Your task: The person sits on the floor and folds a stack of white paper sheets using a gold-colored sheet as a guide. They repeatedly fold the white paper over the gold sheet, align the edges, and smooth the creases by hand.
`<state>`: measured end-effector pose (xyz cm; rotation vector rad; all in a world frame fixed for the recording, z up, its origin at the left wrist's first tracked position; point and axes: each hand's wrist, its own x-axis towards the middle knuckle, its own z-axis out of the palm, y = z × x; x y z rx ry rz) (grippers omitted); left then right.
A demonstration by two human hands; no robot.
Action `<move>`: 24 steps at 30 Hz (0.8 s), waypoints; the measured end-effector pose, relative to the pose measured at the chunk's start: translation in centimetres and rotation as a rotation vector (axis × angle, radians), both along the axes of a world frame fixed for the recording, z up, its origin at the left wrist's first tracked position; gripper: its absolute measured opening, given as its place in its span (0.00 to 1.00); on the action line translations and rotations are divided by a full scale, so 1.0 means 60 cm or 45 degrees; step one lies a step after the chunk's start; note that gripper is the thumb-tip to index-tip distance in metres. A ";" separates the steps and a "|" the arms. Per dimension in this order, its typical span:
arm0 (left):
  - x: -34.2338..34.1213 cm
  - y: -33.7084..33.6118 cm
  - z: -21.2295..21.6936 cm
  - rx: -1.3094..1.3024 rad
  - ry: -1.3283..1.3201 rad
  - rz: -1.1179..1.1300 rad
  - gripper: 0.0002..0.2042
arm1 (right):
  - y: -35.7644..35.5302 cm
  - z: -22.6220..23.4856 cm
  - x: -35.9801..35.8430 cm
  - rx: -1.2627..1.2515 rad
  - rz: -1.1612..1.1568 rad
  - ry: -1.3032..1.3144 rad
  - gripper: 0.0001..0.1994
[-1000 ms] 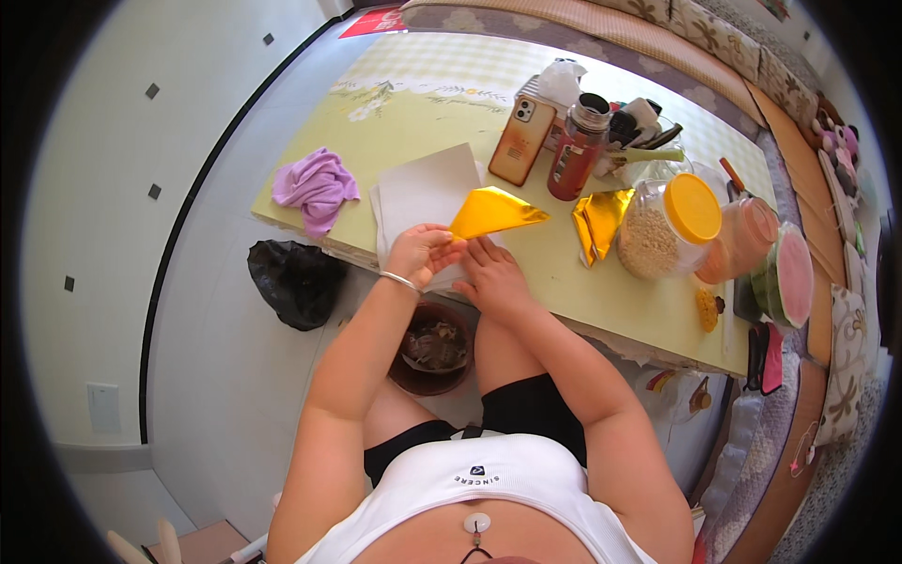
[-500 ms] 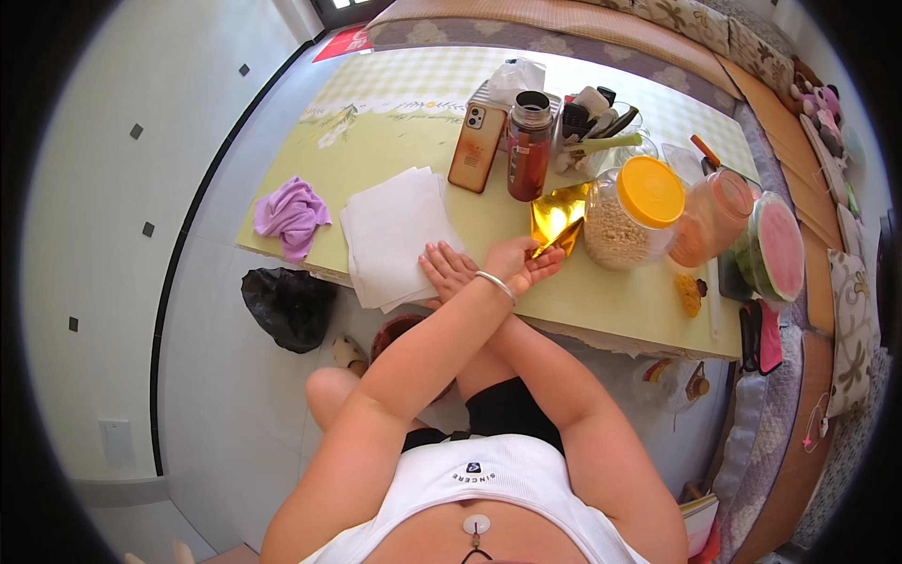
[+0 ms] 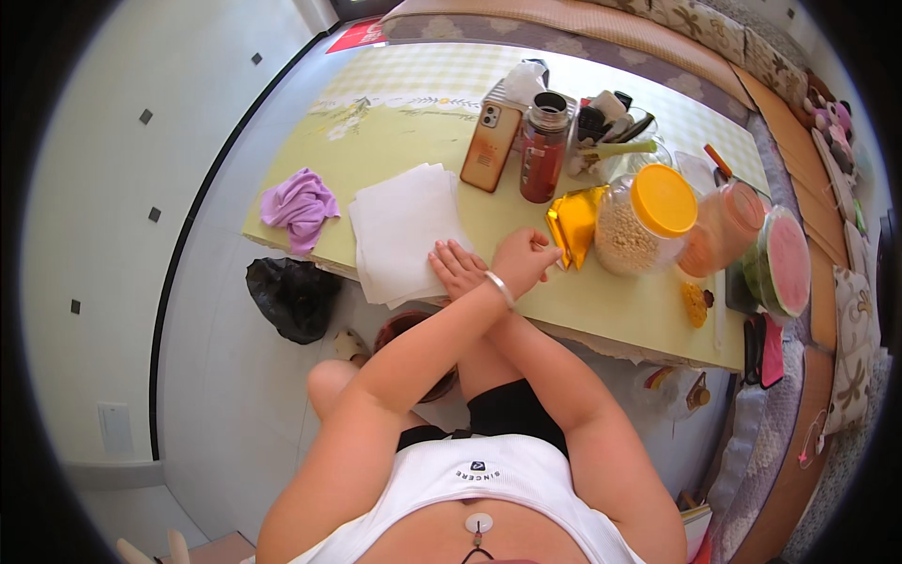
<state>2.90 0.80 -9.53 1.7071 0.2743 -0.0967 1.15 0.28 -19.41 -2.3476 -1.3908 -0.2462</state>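
My forearms cross, the left one on top. My left hand [image 3: 524, 258], with a pale bangle at its wrist, reaches to the right, thumb and finger pinched at the near edge of shiny gold foil [image 3: 581, 218]. The foil lies bent up on the table beside the big jar; how many sheets it has I cannot tell. My right hand [image 3: 458, 270] rests flat, fingers stretched out, on the right near edge of a stack of white paper sheets [image 3: 402, 226].
Right of the foil stand a yellow-lidded jar of grains [image 3: 628, 230], a pink-lidded jar [image 3: 728, 226] and a cut watermelon [image 3: 785, 258]. Behind are a phone [image 3: 490, 150], a red bottle [image 3: 543, 155] and a utensil holder. A purple cloth [image 3: 299, 209] lies left on the table [image 3: 395, 141].
The gold foil has shifted from spread and tilted to more upright and folded at its near edge. My left fingers have curled in more. The right hand stays flat on the paper.
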 end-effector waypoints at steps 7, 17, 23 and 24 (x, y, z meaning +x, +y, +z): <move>-0.158 0.286 -0.032 1.139 -0.783 0.143 0.21 | -0.009 0.078 -0.028 0.073 -0.019 0.167 0.35; -0.257 0.388 -0.064 1.351 -0.449 -0.204 0.44 | -0.032 0.099 -0.013 -0.022 0.008 0.222 0.38; -0.244 0.432 -0.060 0.995 -0.442 -0.199 0.33 | -0.036 0.108 0.014 0.031 0.101 0.165 0.29; -0.244 0.439 -0.058 0.915 -0.444 -0.193 0.31 | -0.033 0.112 0.017 0.023 0.129 0.143 0.28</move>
